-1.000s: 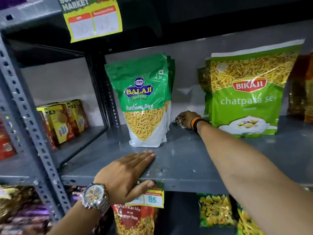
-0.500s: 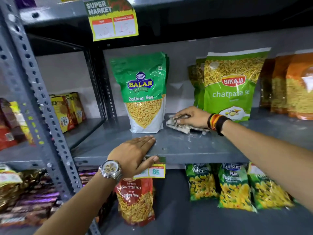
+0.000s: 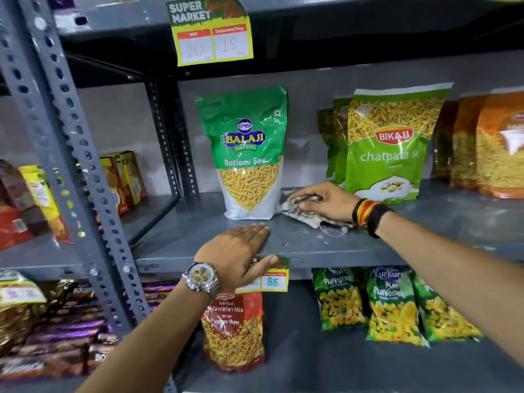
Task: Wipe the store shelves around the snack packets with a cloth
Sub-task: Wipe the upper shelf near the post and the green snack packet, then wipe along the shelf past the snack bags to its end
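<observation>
On the grey metal shelf (image 3: pixel 312 245) stand a green Balaji sev packet (image 3: pixel 245 151) and, to its right, a light green Bikaji packet (image 3: pixel 391 143). My right hand (image 3: pixel 326 201) presses a crumpled, dirty white cloth (image 3: pixel 304 212) flat on the shelf in the gap between the two packets, close to the Balaji packet's base. My left hand (image 3: pixel 238 252), with a wristwatch, rests palm down on the shelf's front edge, fingers together and thumb hooked under over a price tag (image 3: pixel 272 279).
Orange snack packets (image 3: pixel 487 146) stand at the far right. Below hang a red Navratan Mix bag (image 3: pixel 234 333) and green Puffcorn bags (image 3: pixel 391 307). A perforated grey upright (image 3: pixel 71 154) stands left, with boxes (image 3: pixel 124 180) behind it. A yellow price sign (image 3: pixel 214 35) hangs above.
My right hand has dragged the cloth from the back of the shelf forward and then left toward the Balaji packet. The camera has pulled back. My left hand stays put.
</observation>
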A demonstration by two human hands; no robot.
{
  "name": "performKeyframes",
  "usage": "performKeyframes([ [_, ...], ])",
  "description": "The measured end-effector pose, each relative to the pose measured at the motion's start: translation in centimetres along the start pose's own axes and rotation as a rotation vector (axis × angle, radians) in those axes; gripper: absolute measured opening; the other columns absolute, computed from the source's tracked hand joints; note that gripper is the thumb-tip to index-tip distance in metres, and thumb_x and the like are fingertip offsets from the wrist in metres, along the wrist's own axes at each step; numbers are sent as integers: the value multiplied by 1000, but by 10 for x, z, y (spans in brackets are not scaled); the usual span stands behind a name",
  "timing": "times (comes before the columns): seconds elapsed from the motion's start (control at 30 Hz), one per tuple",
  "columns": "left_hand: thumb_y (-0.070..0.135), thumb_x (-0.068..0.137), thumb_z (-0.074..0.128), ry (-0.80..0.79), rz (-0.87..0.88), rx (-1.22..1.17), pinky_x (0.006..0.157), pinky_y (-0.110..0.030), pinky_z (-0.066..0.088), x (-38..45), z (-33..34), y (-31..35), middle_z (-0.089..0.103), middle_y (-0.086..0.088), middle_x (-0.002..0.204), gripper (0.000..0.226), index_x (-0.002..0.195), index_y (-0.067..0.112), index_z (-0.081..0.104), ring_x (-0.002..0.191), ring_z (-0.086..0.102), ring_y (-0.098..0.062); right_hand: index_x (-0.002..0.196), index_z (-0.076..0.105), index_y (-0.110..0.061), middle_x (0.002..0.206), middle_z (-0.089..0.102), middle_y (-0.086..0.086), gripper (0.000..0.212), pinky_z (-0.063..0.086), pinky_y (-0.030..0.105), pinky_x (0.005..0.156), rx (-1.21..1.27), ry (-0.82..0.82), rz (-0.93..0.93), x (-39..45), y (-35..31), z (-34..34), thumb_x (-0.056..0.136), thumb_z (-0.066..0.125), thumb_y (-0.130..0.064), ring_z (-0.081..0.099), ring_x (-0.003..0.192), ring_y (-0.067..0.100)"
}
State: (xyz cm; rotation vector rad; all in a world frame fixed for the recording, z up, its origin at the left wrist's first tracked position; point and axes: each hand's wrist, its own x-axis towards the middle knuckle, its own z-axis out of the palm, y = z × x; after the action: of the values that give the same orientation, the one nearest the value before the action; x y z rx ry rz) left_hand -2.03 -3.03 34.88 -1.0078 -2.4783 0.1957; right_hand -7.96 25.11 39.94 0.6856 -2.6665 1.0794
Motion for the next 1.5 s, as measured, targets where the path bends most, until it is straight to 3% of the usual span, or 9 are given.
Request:
performKeyframes([
  [0.27, 67, 98, 17, -8, -9, -11, 117, -36, 31, -2, 0, 1, 44, -11, 155, 81, 153, 10, 37, 142, 42, -26, 121, 69, -23, 120, 71, -5, 31, 47, 31, 104, -75, -111, 13, -6, -11, 23, 90, 69, -23, 65, 111, 10],
  [0.4, 68, 97, 14, -11, -16, -1, 116, -37, 33, -1, 0, 1, 43, -10, 156, 83, 153, 11, 37, 142, 42, -25, 122, 68, -24, 117, 73, -9, 33, 49, 20, 99, -15, -245, 46, -48, -18, -15, 89, 69, -25, 67, 108, 7],
  [0.53, 69, 96, 13, -15, -16, -18, 114, -37, 35, 0, 0, 0, 43, -9, 156, 84, 152, 11, 38, 141, 43, -25, 120, 69, -16, 119, 71, 1, 31, 48, 36, 105, -70, 26, 110, -38, -5, -28, 90, 69, -15, 65, 108, 13],
  [0.67, 71, 94, 8, -36, -17, -22, 116, -37, 33, -1, -2, 1, 40, -9, 158, 88, 154, 12, 35, 144, 39, -24, 118, 70, -17, 119, 71, 3, 27, 49, 39, 104, -110, 58, 182, -42, -5, 1, 91, 67, -14, 64, 114, 19],
  [0.87, 72, 93, 9, -37, -4, -34, 112, -40, 39, -2, -2, -1, 43, -10, 156, 90, 152, 10, 38, 140, 45, -27, 121, 69, -23, 113, 73, -12, 32, 50, 12, 92, -56, -134, 186, -128, -52, -19, 90, 68, -20, 67, 99, -3],
  [1.03, 78, 88, 0, -46, -8, -46, 105, -41, 46, 1, -10, 5, 47, -9, 153, 100, 149, 11, 43, 134, 51, -28, 119, 69, -17, 123, 67, -4, 28, 48, 28, 103, -87, 213, 210, -156, -17, -78, 91, 66, -13, 64, 111, 6],
  [1.13, 77, 91, 10, -21, -10, -64, 103, -42, 47, 10, -13, 26, 48, -11, 153, 95, 148, 9, 46, 131, 54, -30, 120, 68, -16, 124, 61, -6, 28, 42, 27, 102, -123, 303, 249, -142, 12, -104, 92, 64, -10, 57, 120, 14],
  [1.27, 81, 88, 5, -11, -27, -93, 105, -42, 46, 37, -16, 61, 48, -10, 153, 100, 148, 11, 45, 133, 53, -28, 119, 70, -19, 126, 68, 4, 28, 46, 34, 104, -160, 285, 265, -112, 40, -117, 91, 66, -17, 61, 117, 20],
  [1.5, 83, 86, 3, -55, -89, -48, 110, -42, 43, 68, -8, 87, 46, -7, 154, 102, 151, 13, 41, 136, 49, -28, 120, 70, -10, 120, 71, 7, 30, 47, 23, 93, -155, 160, 116, -77, 63, -106, 90, 67, -12, 64, 113, 17],
])
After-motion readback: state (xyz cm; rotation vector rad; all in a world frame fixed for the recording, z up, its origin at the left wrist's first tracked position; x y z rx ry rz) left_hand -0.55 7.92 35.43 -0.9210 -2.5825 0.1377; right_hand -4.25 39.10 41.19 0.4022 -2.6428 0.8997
